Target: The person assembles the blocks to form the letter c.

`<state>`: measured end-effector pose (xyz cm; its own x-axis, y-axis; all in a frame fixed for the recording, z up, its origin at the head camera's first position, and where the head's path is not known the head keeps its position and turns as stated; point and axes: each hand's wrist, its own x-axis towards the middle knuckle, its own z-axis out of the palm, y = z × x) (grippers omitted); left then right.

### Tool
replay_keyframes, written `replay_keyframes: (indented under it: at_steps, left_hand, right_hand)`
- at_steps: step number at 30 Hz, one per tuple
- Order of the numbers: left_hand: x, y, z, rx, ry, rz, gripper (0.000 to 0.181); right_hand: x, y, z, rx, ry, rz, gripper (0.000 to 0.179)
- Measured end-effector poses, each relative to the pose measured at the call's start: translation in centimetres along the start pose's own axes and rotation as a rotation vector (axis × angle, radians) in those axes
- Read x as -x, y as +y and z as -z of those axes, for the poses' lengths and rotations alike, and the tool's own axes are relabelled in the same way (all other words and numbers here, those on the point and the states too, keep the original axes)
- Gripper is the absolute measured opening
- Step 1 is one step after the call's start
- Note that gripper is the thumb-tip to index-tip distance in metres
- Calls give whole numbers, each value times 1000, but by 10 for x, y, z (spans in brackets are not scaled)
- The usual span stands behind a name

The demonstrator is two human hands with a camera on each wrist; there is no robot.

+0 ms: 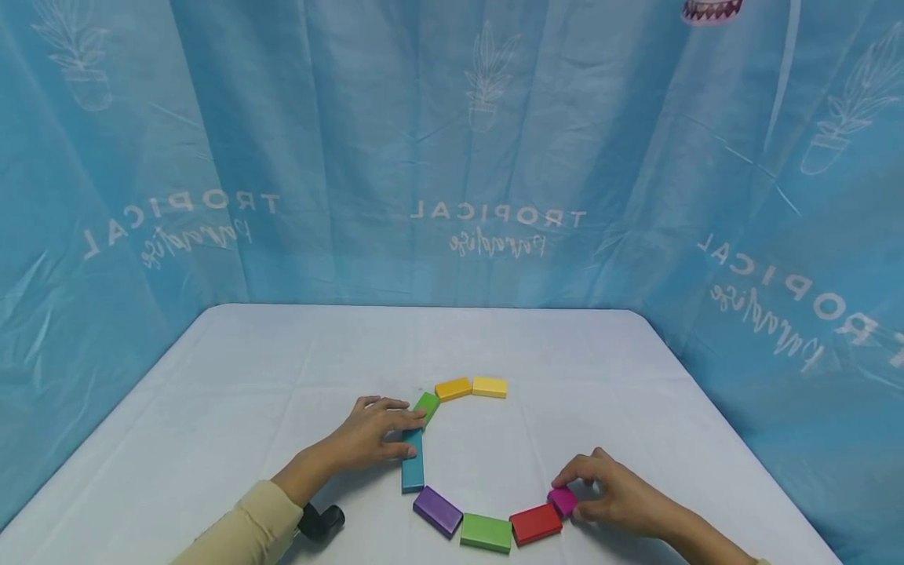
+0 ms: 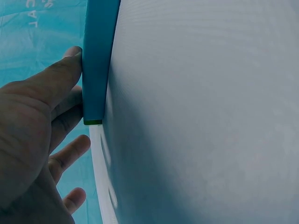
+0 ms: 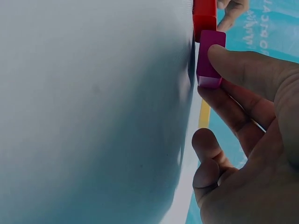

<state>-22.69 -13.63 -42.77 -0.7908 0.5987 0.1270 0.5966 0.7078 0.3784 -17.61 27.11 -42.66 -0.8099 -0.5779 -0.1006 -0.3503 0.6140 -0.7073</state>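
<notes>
A curved row of coloured blocks lies on the white table. The left hand (image 1: 377,431) rests on the teal block (image 1: 413,469), thumb on its top and fingertips by its far end, where a green block (image 1: 428,402) adjoins. Other fingers of that hand are spread apart in the left wrist view. My right hand (image 1: 614,490) pinches a magenta block (image 3: 211,60) between thumb and fingers, right at the corner of the red block (image 1: 536,524). The magenta block stands at an angle to the red one.
A purple block (image 1: 438,512) and another green block (image 1: 486,533) continue the curve at the near side. At its far end lie an orange block (image 1: 453,389) and a yellow block (image 1: 490,387). A black device (image 1: 322,523) sits at the left wrist. Blue printed curtains (image 1: 367,157) surround the table (image 1: 282,353).
</notes>
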Motion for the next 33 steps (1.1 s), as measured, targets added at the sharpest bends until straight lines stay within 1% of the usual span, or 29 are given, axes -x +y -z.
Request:
replay_keyframes:
  at_steps: [5, 13, 18, 26, 33]
  left_hand:
    - [0, 1, 0, 2, 1, 0, 53]
    - [0, -2, -2, -4, 3, -4, 53]
    - [-1, -2, -2, -5, 0, -10, 53]
    - [-1, -2, -2, -5, -4, -11, 53]
    - [0, -2, -1, -5, -6, -17, 54]
  right_hand:
    - [2, 0, -1, -8, -9, -3, 34]
    - [3, 0, -2, -10, -10, -6, 34]
    - [4, 1, -3, -18, -12, 17, 34]
    - [4, 2, -4, 9, -7, -3, 33]
    - [5, 2, -5, 33, 4, 14, 33]
